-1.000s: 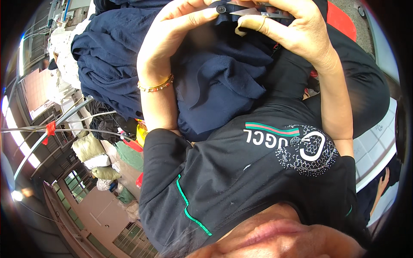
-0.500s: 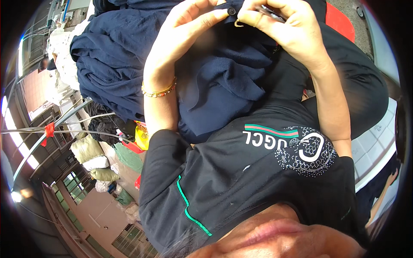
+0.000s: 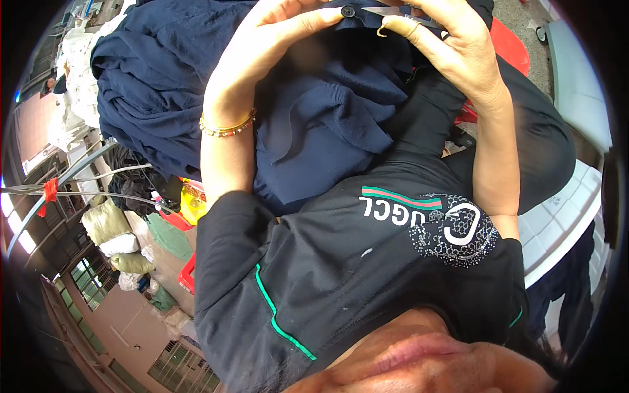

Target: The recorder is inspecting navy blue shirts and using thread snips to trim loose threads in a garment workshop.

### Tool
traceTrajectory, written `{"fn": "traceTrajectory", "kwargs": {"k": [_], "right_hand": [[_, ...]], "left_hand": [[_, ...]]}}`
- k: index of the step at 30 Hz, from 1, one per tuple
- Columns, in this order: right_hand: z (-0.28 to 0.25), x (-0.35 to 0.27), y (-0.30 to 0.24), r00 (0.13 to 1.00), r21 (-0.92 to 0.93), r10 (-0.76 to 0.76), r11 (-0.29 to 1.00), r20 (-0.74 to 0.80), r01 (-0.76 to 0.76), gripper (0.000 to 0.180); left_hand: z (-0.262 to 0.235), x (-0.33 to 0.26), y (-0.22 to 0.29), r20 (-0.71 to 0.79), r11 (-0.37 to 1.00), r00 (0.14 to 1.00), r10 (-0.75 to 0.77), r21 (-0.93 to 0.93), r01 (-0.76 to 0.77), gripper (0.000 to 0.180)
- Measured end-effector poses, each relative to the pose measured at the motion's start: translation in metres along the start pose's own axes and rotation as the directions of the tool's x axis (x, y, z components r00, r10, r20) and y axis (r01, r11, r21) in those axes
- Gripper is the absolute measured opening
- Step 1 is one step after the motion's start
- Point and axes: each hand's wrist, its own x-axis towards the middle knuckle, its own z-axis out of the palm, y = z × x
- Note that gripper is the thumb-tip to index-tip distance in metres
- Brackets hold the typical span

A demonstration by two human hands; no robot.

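Observation:
My left hand (image 3: 262, 49), with bracelets at its wrist, pinches the edge of a navy knit garment (image 3: 334, 118) at the top of the view. A dark round button (image 3: 348, 12) shows at its thumb tip. In my right hand (image 3: 462, 56) are small thread snips (image 3: 388, 11), their pale blade pointing left towards the button. I cannot tell whether the blade touches the cloth. My right thumb and fingers are bent round the snips, partly cut off by the upper edge. The garment's lower part hangs over my lap.
A large heap of navy cloth (image 3: 151, 78) lies to the left. A red plastic stool (image 3: 512, 49) and a white tiled surface (image 3: 557, 216) are on the right. Farther left are a yellow bag (image 3: 192, 204), stuffed sacks (image 3: 108, 223) and a metal rod with a red tie (image 3: 50, 190).
The snips' blade now shows beside the button, where my right fingers covered it before. My right thumb has moved away from the button. The whole view has shifted a little.

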Motion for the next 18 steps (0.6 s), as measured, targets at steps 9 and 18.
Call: {"fn": "traceTrajectory", "kwargs": {"k": [9, 18], "right_hand": [[0.001, 0.001, 0.001, 0.996, 0.008, -0.094, 0.996, 0.007, 0.094, 0.033], [0.003, 0.000, 0.006, 0.990, -0.039, -0.137, 0.990, 0.032, 0.139, 0.033]], "left_hand": [[0.004, 0.001, 0.004, 0.000, 0.999, 1.000, 0.005, -0.043, -0.005, 0.010], [0.005, 0.002, -0.001, -0.001, 0.997, 1.000, 0.009, -0.071, -0.009, 0.011]]}}
